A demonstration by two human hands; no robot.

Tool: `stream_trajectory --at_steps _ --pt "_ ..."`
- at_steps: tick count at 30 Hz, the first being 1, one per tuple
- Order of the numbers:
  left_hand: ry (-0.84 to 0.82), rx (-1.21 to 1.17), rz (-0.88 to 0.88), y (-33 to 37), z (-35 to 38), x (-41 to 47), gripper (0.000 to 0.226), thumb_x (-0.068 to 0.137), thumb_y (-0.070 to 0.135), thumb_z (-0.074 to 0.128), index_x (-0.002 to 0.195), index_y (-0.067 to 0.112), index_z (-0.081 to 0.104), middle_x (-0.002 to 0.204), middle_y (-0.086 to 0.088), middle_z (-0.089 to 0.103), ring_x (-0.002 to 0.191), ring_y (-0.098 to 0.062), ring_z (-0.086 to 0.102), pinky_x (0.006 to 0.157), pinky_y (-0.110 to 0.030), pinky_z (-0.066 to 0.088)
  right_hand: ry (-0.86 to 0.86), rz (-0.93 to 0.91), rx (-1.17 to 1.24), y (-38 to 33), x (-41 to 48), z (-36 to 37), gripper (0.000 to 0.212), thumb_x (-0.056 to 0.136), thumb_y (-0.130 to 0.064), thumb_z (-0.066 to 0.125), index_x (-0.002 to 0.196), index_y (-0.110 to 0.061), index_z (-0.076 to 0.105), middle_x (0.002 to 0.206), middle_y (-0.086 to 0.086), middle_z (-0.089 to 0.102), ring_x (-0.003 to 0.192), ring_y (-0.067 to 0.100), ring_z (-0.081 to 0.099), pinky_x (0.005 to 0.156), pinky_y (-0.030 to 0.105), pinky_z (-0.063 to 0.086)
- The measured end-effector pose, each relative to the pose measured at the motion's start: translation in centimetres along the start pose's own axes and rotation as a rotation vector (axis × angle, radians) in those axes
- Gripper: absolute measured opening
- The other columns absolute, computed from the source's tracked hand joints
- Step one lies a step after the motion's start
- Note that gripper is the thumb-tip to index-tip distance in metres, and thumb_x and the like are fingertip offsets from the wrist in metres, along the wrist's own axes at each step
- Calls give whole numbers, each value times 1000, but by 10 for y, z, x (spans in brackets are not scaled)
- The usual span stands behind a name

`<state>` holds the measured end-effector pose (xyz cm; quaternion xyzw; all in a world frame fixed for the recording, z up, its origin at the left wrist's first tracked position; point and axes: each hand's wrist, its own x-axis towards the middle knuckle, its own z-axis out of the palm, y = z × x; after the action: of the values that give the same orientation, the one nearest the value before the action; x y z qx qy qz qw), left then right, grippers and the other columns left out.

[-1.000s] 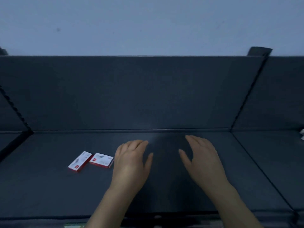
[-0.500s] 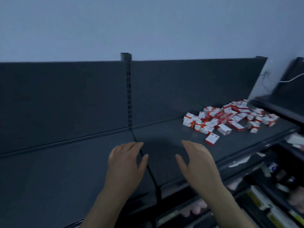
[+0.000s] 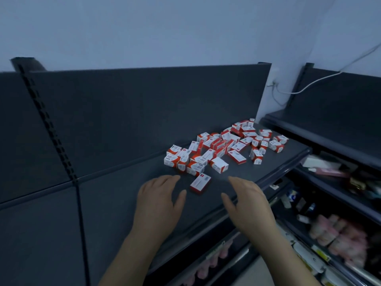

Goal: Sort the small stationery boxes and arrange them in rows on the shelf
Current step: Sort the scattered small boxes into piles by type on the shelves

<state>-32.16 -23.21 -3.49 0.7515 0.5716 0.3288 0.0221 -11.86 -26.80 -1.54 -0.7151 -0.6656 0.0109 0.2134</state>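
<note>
Several small red-and-white stationery boxes [image 3: 221,150] lie in a loose heap on the dark shelf [image 3: 127,195], toward its right end. One box [image 3: 200,183] lies apart, nearest to me. My left hand [image 3: 158,201] hovers palm down just left of that box, fingers relaxed and empty. My right hand [image 3: 247,201] hovers to the box's right, also spread and holding nothing. Neither hand touches a box.
A slotted upright [image 3: 51,129] divides the dark back panel at the left. Lower shelves [image 3: 329,234] at the right hold assorted goods, some pink. Another shelf unit [image 3: 321,131] stands at the right, with a white cable [image 3: 309,85] on the wall.
The view has swung right, from two boxes on a bare shelf section to the heap of boxes. Both hands stayed raised and empty and are now close to the nearest box.
</note>
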Motion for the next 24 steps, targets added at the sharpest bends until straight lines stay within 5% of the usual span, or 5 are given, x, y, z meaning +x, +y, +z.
stream_trajectory --at_steps 16,20,24 --pt "-167 -24 27 72 130 175 43 92 41 52 131 25 53 130 5 57 117 -16 51 100 -33 40 3 19 4 128 163 2 40 91 -31 55 129 -16 54 128 1 57 119 19 48 102 28 34" --pt "-263 2 -49 84 158 199 37 91 44 51 126 29 55 122 6 59 107 -13 53 88 -27 44 -40 -69 6 155 204 12 33 90 -30 55 117 -12 59 116 3 63 108 21 52 93 30 39" --pt "-321 31 -182 92 186 210 33 90 46 54 117 28 58 113 6 60 95 -10 57 75 -23 46 -77 -207 63 177 246 25 43 90 -32 56 132 -20 52 123 -1 61 115 20 50 98 30 39"
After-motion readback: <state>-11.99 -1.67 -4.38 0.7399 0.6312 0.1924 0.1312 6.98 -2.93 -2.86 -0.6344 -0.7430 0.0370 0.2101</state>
